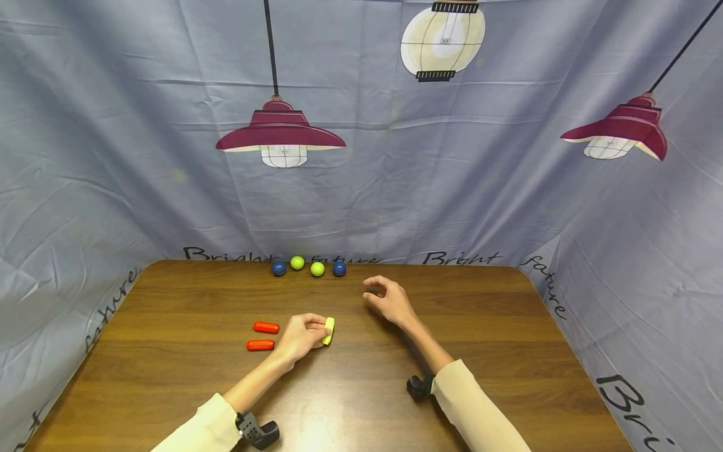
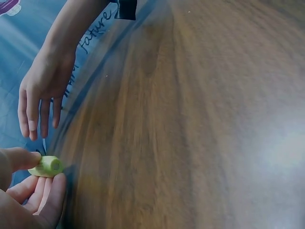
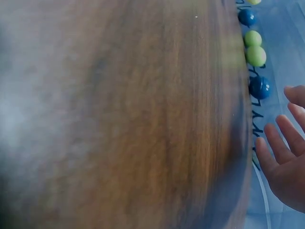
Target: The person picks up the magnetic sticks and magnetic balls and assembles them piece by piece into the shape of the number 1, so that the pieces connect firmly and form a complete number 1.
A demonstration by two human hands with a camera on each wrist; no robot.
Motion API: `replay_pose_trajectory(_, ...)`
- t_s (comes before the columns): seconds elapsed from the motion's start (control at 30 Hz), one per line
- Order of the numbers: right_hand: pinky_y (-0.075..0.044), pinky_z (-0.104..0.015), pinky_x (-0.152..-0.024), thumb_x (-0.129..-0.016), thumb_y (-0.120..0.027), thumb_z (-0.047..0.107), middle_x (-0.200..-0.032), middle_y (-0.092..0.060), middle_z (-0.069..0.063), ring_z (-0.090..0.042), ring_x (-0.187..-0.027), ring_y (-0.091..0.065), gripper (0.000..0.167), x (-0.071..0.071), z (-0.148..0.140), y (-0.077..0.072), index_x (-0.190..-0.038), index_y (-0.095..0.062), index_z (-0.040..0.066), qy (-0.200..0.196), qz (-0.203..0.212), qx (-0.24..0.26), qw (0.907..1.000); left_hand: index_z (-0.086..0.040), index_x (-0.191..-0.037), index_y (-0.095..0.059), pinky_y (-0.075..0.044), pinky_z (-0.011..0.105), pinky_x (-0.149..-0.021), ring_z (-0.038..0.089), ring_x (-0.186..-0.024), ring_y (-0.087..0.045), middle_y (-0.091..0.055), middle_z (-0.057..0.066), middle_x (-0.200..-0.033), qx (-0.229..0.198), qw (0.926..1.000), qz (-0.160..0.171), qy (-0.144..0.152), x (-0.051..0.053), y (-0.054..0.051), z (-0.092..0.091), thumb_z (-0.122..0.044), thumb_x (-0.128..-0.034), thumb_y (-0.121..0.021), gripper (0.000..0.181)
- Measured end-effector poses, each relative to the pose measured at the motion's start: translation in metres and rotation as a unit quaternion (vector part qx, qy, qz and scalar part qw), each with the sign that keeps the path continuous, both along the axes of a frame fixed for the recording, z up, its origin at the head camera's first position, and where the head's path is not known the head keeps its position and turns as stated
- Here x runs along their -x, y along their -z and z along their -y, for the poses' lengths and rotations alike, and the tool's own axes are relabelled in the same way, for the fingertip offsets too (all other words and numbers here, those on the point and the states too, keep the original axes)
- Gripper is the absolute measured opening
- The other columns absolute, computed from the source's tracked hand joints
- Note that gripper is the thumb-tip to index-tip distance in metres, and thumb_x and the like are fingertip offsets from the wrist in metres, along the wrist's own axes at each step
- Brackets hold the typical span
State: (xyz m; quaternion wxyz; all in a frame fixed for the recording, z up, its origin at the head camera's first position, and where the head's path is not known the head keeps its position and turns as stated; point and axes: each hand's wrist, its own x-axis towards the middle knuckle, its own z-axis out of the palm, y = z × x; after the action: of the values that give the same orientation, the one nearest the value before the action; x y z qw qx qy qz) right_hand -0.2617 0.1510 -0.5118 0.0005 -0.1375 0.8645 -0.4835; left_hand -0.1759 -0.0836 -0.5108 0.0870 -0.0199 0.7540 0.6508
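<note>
My left hand pinches a small yellow cylinder-like piece between thumb and fingers, above the middle of the table. In the left wrist view the same yellow piece shows a round end with a small hollow. Two red rod-shaped pieces lie one in front of the other, just left of that hand. My right hand hovers to the right with loosely bent fingers and nothing in them. In the right wrist view the right hand has its fingers spread apart.
Along the table's back edge sit blue balls and yellow-green balls, near the grey-blue curtain printed with lamps and lettering. The wooden table reaches to the curtain at the back and right.
</note>
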Motion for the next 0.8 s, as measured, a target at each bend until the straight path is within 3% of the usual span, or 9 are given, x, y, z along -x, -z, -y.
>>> replay_pose_trajectory(0.37, -0.051, -0.044, -0.097, -0.092, -0.073, 0.014, -0.125, -0.066, -0.013, -0.031, -0.115, -0.062, 0.033, 0.016, 0.010, 0.001, -0.123, -0.066, 0.004, 0.002, 0.008, 0.002, 1.0000, 0.014, -0.111, -0.063, -0.060, 0.033, -0.070, 0.017, -0.078, -0.065, -0.068, 0.012, -0.090, -0.023, 0.9994, 0.018, -0.019, 0.013, 0.001, -0.009, 0.005, -0.0882, -0.069, 0.025)
replay_pose_trajectory(0.8, -0.051, -0.042, -0.096, -0.092, -0.072, 0.011, -0.126, -0.064, -0.013, -0.030, -0.117, -0.060, 0.033, 0.033, 0.024, 0.002, -0.124, -0.066, 0.003, 0.025, 0.043, 0.046, 0.9977, 0.014, -0.112, -0.063, -0.060, 0.031, -0.070, 0.019, -0.081, -0.064, -0.066, 0.017, -0.095, -0.027, 0.9989, 0.026, -0.029, 0.032, 0.001, -0.016, 0.004, -0.0904, -0.067, 0.025)
